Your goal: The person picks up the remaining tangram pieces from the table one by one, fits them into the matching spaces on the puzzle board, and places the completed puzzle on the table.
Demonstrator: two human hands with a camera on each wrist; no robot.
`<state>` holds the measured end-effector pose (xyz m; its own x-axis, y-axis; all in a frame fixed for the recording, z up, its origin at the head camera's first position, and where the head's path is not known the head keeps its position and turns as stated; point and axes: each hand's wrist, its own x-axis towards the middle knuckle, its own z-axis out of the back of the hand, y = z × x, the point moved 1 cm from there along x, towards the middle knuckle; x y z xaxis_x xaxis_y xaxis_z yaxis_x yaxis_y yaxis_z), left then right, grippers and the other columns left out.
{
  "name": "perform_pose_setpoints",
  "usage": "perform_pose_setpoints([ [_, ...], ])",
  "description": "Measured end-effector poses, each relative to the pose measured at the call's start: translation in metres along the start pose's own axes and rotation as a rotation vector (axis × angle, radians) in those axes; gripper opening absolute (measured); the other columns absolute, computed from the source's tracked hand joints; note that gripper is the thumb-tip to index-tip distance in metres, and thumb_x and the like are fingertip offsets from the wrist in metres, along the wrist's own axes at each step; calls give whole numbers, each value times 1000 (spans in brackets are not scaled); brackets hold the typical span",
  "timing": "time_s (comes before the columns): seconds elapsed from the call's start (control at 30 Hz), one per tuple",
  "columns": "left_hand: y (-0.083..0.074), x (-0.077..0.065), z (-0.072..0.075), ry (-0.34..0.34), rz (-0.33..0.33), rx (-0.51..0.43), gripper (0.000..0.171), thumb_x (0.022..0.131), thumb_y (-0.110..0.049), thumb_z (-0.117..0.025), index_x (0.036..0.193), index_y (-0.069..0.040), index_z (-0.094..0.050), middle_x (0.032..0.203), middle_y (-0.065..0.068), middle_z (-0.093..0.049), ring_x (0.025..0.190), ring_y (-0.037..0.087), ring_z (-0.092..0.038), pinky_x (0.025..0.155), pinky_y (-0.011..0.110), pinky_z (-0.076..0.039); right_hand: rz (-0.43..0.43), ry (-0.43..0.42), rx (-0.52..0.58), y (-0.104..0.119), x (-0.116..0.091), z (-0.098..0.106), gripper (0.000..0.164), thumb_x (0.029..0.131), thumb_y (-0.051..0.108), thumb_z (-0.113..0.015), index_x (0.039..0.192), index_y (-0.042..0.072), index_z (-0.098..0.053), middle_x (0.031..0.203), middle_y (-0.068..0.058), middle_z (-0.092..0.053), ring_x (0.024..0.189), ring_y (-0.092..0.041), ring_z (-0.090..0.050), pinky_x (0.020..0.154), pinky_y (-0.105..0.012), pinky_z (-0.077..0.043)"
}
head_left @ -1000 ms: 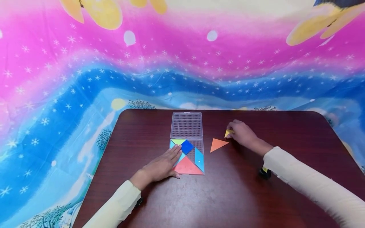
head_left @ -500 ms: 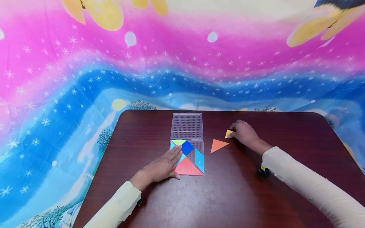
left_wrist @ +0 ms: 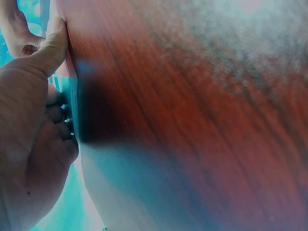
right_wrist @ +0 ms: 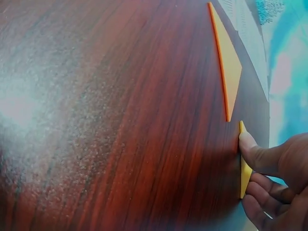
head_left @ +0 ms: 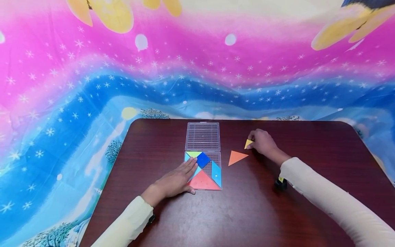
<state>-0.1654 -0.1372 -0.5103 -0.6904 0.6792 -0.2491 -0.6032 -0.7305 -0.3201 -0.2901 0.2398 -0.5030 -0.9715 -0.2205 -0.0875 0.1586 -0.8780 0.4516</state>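
My left hand (head_left: 176,179) lies with its fingers stretched over the left side of a clear tangram case (head_left: 216,156), the thumb at its near edge. Around those fingers show a lime triangle (head_left: 192,153), a blue square (head_left: 203,160), a red triangle (head_left: 203,181) and a light-blue parallelogram (head_left: 216,173). A further light-blue piece is partly hidden under the hand. Right of the case, my right hand (head_left: 264,142) pinches a small yellow triangle (right_wrist: 246,174) between thumb and fingers, close over the table. Just nearer lies an orange triangle (head_left: 237,157), flat and untouched.
The case's gridded lid (head_left: 202,136) lies folded back toward the far table edge. Brown wood of the table (head_left: 197,219) stretches in front of the case. A patterned cloth (head_left: 197,79) hangs behind the table.
The right wrist and sleeve have shifted slightly to the left, and the yellow triangle has turned a little in the fingers. My left hand stays in place on the case.
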Motion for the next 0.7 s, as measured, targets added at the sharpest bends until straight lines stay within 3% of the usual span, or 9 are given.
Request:
perform_pose_setpoints([
  [0.3, 0, 0, -1, -2, -3, 1, 94, 99, -59, -55, 165, -8, -12, 175, 8, -3, 162, 25, -1, 131, 42, -17, 13, 42, 76, -9, 7, 3, 21, 86, 7, -82, 97, 3, -64, 95, -14, -64, 85, -27, -56, 77, -39, -52],
  [0.7, 1, 0, 0, -4, -5, -9, 94, 99, -59, -55, 165, -8, -12, 175, 7, -2, 162, 24, 0, 131, 42, -16, 27, 108, 216, -18, 13, 9, 5, 95, 7, -72, 101, 6, -72, 97, -12, -69, 87, -25, -60, 79, -34, -53],
])
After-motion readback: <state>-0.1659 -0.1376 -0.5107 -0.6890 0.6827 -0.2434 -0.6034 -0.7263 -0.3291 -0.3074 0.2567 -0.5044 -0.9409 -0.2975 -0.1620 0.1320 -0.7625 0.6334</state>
